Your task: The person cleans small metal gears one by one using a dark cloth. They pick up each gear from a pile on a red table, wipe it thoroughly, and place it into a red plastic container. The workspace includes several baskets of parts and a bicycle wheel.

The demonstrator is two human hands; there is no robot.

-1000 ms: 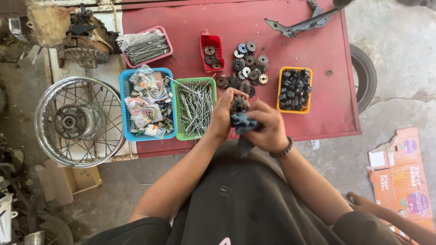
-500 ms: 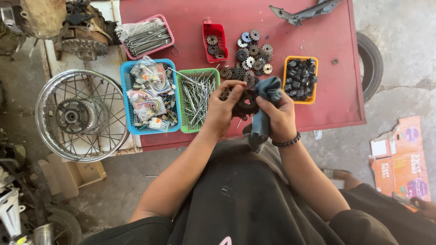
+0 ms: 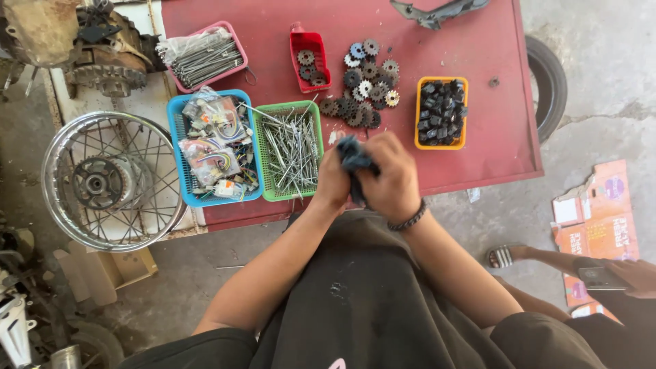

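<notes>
Both of my hands are together over the near edge of the red table (image 3: 478, 41). My right hand (image 3: 393, 179) is closed around a dark blue rag (image 3: 352, 156). My left hand (image 3: 333, 183) presses against the same rag from the left. Whatever is wrapped inside the rag is hidden. Just beyond my hands lies a loose pile of small sprocket gears (image 3: 365, 85).
A green basket of spokes (image 3: 290, 147), a blue basket of bagged wiring (image 3: 213, 147), a pink tray of spokes (image 3: 201, 55), a red bin of gears (image 3: 309, 61) and an orange bin of black parts (image 3: 442, 113). A spoked wheel (image 3: 109, 181) left; another person's hand with a phone (image 3: 615, 277) right.
My hands and the rag have shifted left and turned; the sprocket seen between them earlier is now covered by the rag and my right hand.
</notes>
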